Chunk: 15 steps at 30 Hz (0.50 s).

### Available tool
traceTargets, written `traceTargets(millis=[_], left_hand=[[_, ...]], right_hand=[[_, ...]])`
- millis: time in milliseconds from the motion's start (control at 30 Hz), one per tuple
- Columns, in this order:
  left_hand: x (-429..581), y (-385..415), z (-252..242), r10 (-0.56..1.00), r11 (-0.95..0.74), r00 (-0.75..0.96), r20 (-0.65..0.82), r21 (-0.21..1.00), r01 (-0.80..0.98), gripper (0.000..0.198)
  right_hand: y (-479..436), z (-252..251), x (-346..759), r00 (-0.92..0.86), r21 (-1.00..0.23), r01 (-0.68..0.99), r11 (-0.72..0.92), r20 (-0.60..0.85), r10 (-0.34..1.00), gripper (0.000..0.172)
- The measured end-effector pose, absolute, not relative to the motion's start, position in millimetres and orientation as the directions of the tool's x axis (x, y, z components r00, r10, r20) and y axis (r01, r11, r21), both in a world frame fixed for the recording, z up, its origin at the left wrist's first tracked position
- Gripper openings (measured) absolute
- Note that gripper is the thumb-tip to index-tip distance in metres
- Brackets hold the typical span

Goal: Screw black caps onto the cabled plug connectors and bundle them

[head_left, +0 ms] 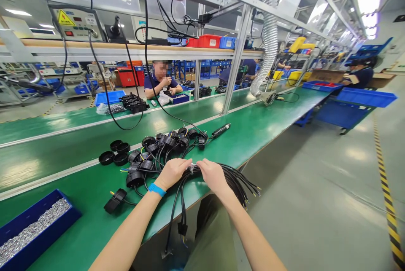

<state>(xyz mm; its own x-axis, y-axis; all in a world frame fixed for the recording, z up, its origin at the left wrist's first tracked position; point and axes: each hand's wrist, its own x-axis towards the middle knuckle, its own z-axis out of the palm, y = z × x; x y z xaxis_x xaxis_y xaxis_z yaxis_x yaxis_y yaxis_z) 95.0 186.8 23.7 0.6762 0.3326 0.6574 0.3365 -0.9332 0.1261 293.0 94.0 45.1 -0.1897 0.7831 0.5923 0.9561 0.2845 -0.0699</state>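
Note:
A thick bundle of black cables (232, 175) lies across the table's front edge, its bare wire ends hanging to the right. A small crinkled, clear or silvery wrap (191, 168) is around the bundle. My left hand (172, 173), with a blue band at the wrist, pinches at the wrap from the left. My right hand (213, 175) closes on the bundle just right of it, fingertips close to the left ones. Black round housings (135, 178) with cables attached lie in a heap beyond my left hand. A few cables hang below the edge, one with a black connector (182, 228).
Loose black rings (114, 145) and a black electric screwdriver (220, 130) lie on the green table (91, 197). A blue bin (47, 226) of small metal parts stands at left. Hanging cables and a metal post (238, 52) rise behind. A co-worker (161, 81) sits opposite.

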Motion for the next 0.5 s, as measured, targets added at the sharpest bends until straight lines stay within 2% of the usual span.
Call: traceTargets(millis=[267, 500], left_hand=[[77.6, 198.8, 34.2, 0.648, -0.761, 0.603, 0.465, 0.413, 0.500, 0.029], [85.5, 202.6, 38.2, 0.825, -0.521, 0.492, 0.277, 0.710, 0.474, 0.024]], right_hand=[[71.2, 16.8, 303.7, -0.212, -0.023, 0.958, 0.286, 0.616, 0.759, 0.025], [42.7, -11.7, 293.0, -0.174, -0.017, 0.970, 0.242, 0.648, 0.742, 0.028]])
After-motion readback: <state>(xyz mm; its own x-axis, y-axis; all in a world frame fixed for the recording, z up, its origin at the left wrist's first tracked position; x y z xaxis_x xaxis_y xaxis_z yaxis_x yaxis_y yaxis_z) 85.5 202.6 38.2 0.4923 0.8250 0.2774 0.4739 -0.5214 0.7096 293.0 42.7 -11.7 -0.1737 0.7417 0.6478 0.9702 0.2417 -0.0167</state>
